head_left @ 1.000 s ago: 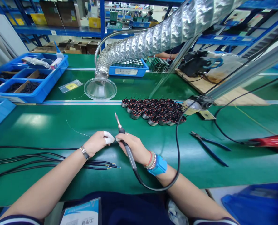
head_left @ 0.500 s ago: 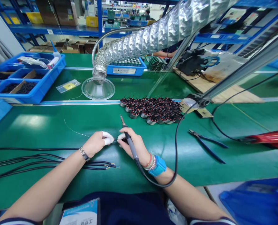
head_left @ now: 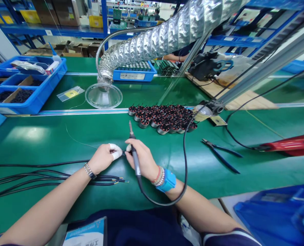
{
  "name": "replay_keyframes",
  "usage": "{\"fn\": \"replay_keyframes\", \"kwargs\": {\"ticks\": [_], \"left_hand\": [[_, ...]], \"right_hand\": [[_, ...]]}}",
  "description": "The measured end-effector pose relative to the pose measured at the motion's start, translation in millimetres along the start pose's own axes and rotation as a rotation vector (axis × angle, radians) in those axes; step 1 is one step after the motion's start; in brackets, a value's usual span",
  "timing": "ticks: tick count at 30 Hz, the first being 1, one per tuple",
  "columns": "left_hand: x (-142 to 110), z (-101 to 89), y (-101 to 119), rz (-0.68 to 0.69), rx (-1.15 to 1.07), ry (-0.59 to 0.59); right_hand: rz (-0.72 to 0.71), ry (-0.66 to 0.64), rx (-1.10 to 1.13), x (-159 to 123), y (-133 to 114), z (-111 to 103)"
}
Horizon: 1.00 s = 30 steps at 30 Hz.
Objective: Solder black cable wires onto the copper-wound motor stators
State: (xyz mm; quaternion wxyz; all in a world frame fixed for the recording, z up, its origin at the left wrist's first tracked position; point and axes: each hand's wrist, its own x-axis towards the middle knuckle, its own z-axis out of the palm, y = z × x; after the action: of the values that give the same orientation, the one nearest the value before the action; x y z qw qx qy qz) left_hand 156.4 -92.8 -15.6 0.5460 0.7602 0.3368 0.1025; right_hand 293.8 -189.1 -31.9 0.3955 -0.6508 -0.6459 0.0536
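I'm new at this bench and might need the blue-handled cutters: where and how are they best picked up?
Probably by both blue handles, coming from the near right: the cutters lie flat with their handles splayed that way and their metal nose pointing away to the left.

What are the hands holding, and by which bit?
The right hand holds a grey-and-black, pen-shaped soldering iron by its handle. The left hand pinches something small and dark, too covered to tell what, or by which part.
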Motion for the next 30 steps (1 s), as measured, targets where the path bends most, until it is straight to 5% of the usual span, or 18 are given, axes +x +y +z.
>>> {"fn": "replay_keyframes", "kwargs": {"ticks": [6, 15, 23, 30], "left_hand": [[5, -0.2, -4, -0.067, -0.060, 0.000], [6, 0.3, -7, -0.067, -0.105, -0.022], [6, -0.2, -1, -0.064, -0.087, -0.038], [7, -2.3, -4, -0.003, -0.022, -0.078]], "right_hand": [[0.062, -0.176, 0.191, 5, 30, -23], [-0.017, -0.240, 0.416, 21, 31, -9], [-0.248, -0.315, 0.263, 26, 31, -11], [-0.251, -0.341, 0.229, 30, 23, -12]]}}
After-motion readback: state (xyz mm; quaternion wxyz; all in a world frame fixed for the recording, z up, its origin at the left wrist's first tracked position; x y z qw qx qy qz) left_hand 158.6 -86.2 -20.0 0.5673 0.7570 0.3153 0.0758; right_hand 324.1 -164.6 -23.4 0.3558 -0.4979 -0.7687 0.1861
